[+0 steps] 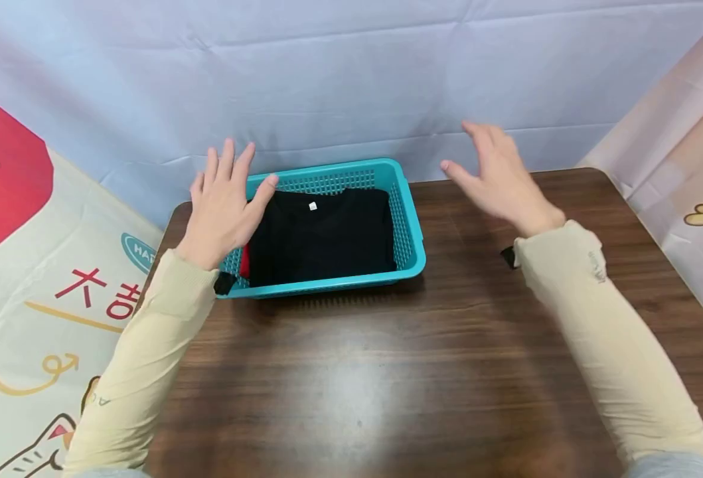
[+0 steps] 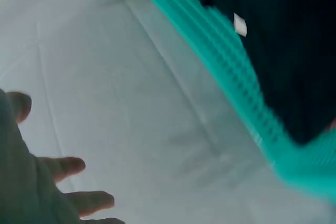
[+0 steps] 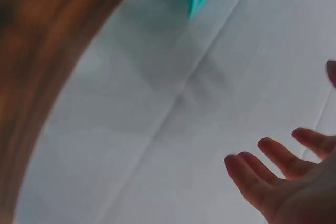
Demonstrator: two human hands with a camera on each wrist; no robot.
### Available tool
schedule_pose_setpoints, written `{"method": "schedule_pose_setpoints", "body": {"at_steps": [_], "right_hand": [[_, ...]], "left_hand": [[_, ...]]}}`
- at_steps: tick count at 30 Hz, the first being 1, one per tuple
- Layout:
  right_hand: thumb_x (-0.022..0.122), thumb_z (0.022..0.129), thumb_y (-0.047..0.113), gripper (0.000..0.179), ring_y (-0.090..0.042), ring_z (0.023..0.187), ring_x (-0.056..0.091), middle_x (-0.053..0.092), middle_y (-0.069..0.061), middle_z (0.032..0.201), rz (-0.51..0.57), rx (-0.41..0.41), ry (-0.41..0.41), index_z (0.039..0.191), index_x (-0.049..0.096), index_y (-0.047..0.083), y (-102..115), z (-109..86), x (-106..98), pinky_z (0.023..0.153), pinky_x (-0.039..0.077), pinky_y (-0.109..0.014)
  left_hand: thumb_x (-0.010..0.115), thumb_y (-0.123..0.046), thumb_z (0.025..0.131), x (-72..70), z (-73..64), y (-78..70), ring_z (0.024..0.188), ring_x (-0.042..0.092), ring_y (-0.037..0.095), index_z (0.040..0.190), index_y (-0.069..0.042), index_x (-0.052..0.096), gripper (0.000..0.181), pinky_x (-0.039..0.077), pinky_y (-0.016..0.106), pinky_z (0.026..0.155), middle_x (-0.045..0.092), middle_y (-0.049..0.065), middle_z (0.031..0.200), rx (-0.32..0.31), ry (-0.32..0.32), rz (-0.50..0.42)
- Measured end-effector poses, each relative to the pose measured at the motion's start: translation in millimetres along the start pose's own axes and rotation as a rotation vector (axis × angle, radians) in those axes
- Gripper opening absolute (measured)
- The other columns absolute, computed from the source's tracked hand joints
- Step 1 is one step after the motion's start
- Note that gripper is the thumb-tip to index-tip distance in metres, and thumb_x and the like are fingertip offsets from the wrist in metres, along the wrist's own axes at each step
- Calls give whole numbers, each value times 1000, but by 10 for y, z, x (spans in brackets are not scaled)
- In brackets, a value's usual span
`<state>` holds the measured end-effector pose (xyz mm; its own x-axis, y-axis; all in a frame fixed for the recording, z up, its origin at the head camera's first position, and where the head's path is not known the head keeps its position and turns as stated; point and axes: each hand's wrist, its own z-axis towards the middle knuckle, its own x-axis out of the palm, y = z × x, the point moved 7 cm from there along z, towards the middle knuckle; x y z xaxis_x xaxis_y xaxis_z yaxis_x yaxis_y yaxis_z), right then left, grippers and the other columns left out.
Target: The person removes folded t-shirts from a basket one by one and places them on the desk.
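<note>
Stretching over the bench (image 1: 351, 392), the left sleeve (image 1: 139, 365) and the right sleeve (image 1: 602, 338) are reaching toward its far side. A blue-green basket (image 1: 327, 283) is standing near the bench's far edge, one long side facing the person, probably so that its contents are lying within reach of both arms. Inside, a black garment (image 1: 321, 236) is lying flat, its white label (image 1: 312, 206) facing up along the far side; it seems to be folded so that it is fitting between the walls and holding its shape. A strip of red cloth (image 1: 244, 262) is showing at the left end, perhaps lying under the black one.

The left hand (image 1: 222, 206) is hovering over the basket's left end, its fingers (image 2: 65, 167) parted and grasping nothing; the left wrist view is showing hand and basket apart. The garment is lying below these fingers and to their right. The right hand (image 1: 500, 176) is hanging in the air well to the right of the basket, its fingers (image 3: 286, 158) relaxed and holding nothing either; the garment is lying to their left, past the basket's end wall. This loose pose is suggesting hands free of any load. Behind everything, a pale cloth backdrop (image 1: 351, 79) is hanging.
</note>
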<state>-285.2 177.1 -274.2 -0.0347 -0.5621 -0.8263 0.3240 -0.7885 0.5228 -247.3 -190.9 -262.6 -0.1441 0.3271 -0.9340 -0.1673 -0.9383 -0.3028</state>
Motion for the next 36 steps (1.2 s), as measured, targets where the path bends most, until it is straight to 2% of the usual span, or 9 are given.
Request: {"method": "schedule_pose_setpoints", "body": {"at_steps": [3, 6, 9, 11, 17, 23, 27, 30, 36], "right_hand": [[53, 97, 40, 70, -37, 134, 38, 37, -19, 150, 122, -12, 1, 152, 27, 6, 119, -111, 230, 109, 33, -54], [56, 96, 37, 63, -31, 123, 53, 48, -16, 141, 254, -6, 45, 148, 35, 8, 237, -215, 482, 102, 44, -49], [57, 96, 36, 58, -26, 117, 59, 54, -12, 136, 337, -7, 124, 145, 39, 11, 364, -299, 714, 96, 49, -46], [57, 96, 36, 57, -24, 114, 60, 55, -10, 135, 331, -27, 178, 145, 40, 12, 451, -342, 855, 93, 51, -44], [56, 98, 30, 55, -28, 114, 58, 50, -15, 139, 234, -113, 275, 144, 39, 6, 603, -419, 1186, 93, 50, -44], [53, 98, 29, 54, -33, 120, 54, 46, -20, 142, 91, -127, 275, 143, 38, 3, 622, -431, 1334, 99, 47, -47], [51, 99, 28, 52, -33, 101, 61, 56, -24, 125, -13, -141, 221, 141, 40, -2, 642, -421, 1385, 88, 51, -46], [49, 100, 27, 50, -31, 84, 61, 60, -22, 109, -86, -131, 178, 138, 42, -5, 648, -405, 1405, 77, 53, -43], [46, 101, 29, 44, -28, 75, 59, 60, -19, 92, -198, -94, 252, 126, 48, -7, 656, -394, 1463, 62, 52, -37]], "left_hand": [[28, -62, 98, 109, -119, 63, 151, 7, 32, 156, -22, 16, 72, 11, 63, 115, 8, 8, 164, -29, 28, -189], [33, -59, 98, 254, -255, 118, 142, 31, 36, 155, -16, 21, 72, 28, 58, 112, 22, 11, 160, -51, 58, -310], [37, -57, 99, 410, -388, 177, 131, 46, 38, 153, -12, 23, 72, 39, 53, 105, 31, 15, 155, -83, 98, -354], [38, -55, 99, 515, -467, 228, 128, 48, 39, 153, -10, 23, 72, 41, 54, 103, 33, 19, 153, -114, 132, -339], [40, -53, 99, 766, -629, 384, 137, 33, 41, 153, -3, 19, 77, 35, 59, 107, 25, 27, 153, -234, 258, -226], [42, -47, 100, 880, -649, 473, 126, 40, 46, 152, 1, 17, 75, 37, 59, 103, 26, 34, 147, -297, 292, -183], [41, -47, 100, 953, -617, 495, 125, 41, 47, 151, 3, 16, 76, 37, 58, 104, 27, 35, 146, -310, 315, -157], [39, -49, 100, 1023, -589, 510, 131, 36, 48, 153, 3, 10, 79, 34, 59, 107, 22, 35, 149, -330, 378, -142], [39, -54, 98, 1145, -537, 545, 141, 22, 49, 154, -1, -2, 87, 28, 61, 111, 12, 34, 155, -366, 494, -137]]}}
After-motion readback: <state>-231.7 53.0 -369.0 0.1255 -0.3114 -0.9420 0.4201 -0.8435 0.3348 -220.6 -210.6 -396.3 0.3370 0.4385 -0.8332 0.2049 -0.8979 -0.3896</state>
